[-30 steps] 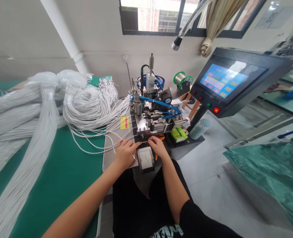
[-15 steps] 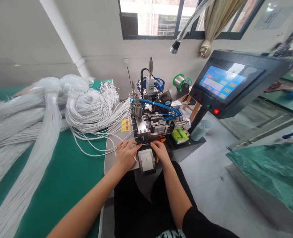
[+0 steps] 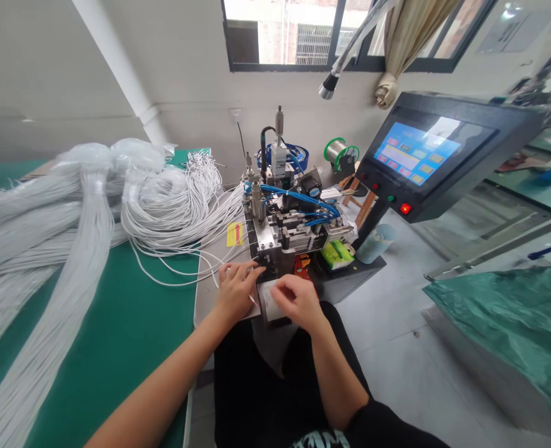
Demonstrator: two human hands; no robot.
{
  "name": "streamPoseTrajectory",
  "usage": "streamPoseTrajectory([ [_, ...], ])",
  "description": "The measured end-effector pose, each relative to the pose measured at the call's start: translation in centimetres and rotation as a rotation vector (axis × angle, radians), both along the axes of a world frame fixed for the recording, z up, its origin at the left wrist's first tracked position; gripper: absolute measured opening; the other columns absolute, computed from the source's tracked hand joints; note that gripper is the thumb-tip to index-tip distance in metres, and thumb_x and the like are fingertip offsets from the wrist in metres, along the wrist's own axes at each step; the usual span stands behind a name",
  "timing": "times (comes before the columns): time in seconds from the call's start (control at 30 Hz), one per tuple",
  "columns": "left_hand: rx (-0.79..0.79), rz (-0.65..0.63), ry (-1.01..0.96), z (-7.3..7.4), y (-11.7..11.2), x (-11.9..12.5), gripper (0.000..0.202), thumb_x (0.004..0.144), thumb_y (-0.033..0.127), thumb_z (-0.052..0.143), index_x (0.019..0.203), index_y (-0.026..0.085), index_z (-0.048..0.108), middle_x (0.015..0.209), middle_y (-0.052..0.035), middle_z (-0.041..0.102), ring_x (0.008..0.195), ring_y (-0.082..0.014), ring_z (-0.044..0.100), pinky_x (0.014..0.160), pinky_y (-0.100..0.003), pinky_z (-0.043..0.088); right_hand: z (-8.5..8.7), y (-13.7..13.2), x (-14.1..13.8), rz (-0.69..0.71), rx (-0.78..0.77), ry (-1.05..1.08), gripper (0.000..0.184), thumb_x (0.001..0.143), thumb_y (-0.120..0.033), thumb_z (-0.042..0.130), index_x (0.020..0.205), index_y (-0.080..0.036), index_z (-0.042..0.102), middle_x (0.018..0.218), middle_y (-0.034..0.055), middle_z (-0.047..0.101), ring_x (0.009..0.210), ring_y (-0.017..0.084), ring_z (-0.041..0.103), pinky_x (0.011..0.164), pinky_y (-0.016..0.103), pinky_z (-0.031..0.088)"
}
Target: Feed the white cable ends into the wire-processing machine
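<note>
Head view: my left hand (image 3: 236, 289) grasps a white cable (image 3: 253, 300) at the near side of the machine (image 3: 266, 235). My right hand (image 3: 298, 302), fingers bunched, is above a white-topped block (image 3: 266, 297); I cannot tell if it holds anything. Expect light, flexible cable; hold near its end. Green surface (image 3: 130, 330): left; window (image 3: 294, 34): far.

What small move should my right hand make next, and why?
Probably ease your right hand toward the wire end: it sticks out beside your left hand, and your right hand is close by, over the white box. Whether that hand holds anything is unclear.
</note>
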State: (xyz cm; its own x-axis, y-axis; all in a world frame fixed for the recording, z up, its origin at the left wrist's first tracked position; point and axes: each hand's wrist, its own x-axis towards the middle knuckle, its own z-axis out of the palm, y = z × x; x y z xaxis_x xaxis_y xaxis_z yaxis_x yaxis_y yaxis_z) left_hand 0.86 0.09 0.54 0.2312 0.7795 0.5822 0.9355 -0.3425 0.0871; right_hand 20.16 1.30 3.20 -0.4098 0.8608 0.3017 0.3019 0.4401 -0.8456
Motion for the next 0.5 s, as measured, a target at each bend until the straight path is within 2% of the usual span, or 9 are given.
streamPoseTrajectory([
  [0.1,0.033,-0.016,-0.007,0.0,-0.1,0.0,0.036,0.083,0.01,0.049,0.111,0.024,0.066,0.108,-0.0073,0.067,0.092,-0.0229,0.059,0.091,-0.042,0.032,0.6,-1.2,-0.9,0.149,0.087,-0.164,0.026,0.083,-0.045,0.065,0.073,-0.022,0.062,0.068,0.0006,0.061,0.064,0.015,0.054,0.062,0.026,0.037],
  [0.17,0.035,-0.023,-0.011,0.0,-0.1,0.0,0.035,0.082,0.011,0.05,0.11,0.023,0.066,0.106,-0.0072,0.067,0.091,-0.0223,0.06,0.091,-0.042,0.032,0.5,-1.5,-1.3,0.169,0.11,-0.224,0.023,0.082,-0.044,0.066,0.075,-0.022,0.063,0.071,0.0003,0.063,0.065,0.015,0.055,0.062,0.026,0.037],
  [0.3,0.022,-0.047,-0.026,-0.3,0.0,-0.1,0.034,0.083,0.011,0.048,0.11,0.022,0.066,0.106,-0.0079,0.066,0.091,-0.0204,0.061,0.092,-0.04,0.034,-0.1,-0.8,-1.5,0.105,0.168,-0.24,0.016,0.089,-0.032,0.057,0.079,-0.022,0.063,0.076,0.0018,0.066,0.066,0.014,0.056,0.064,0.025,0.039],
  [0.5,0.038,-0.172,-0.03,-0.3,0.4,-0.1,0.03,0.092,0.016,0.042,0.113,0.018,0.063,0.1,-0.0083,0.067,0.094,-0.018,0.062,0.08,-0.031,0.043,-0.9,1.0,-1.0,-0.049,0.256,-0.161,0.018,0.093,-0.03,0.052,0.089,-0.02,0.067,0.081,0.0039,0.066,0.065,0.014,0.056,0.065,0.025,0.041],
])
